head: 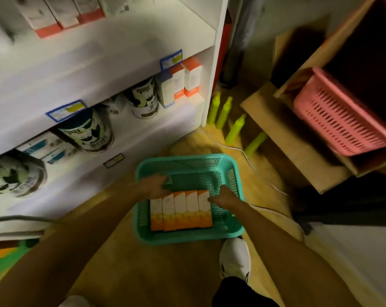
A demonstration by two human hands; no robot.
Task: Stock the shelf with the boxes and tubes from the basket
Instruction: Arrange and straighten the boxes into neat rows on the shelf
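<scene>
A teal plastic basket (188, 165) sits on the floor in front of the white shelf (143, 129). Inside it lies a row of several white-and-orange boxes (180, 210), side by side. My left hand (157, 185) rests on the far left end of the row, fingers curled over the box tops. At the far right end my right hand (224, 197) presses against the last box. Both hands squeeze the row between them. On the shelf, matching white-and-orange boxes (184, 80) stand at the right end of the middle level.
Round tins (143, 98) and blue-white boxes (43, 149) fill the lower shelf levels. Green tubes (225, 111) stand on the floor right of the shelf. A pink basket (340, 116) sits in a cardboard box at right. A white cable (249, 160) crosses the floor. My shoe (235, 258) is behind the basket.
</scene>
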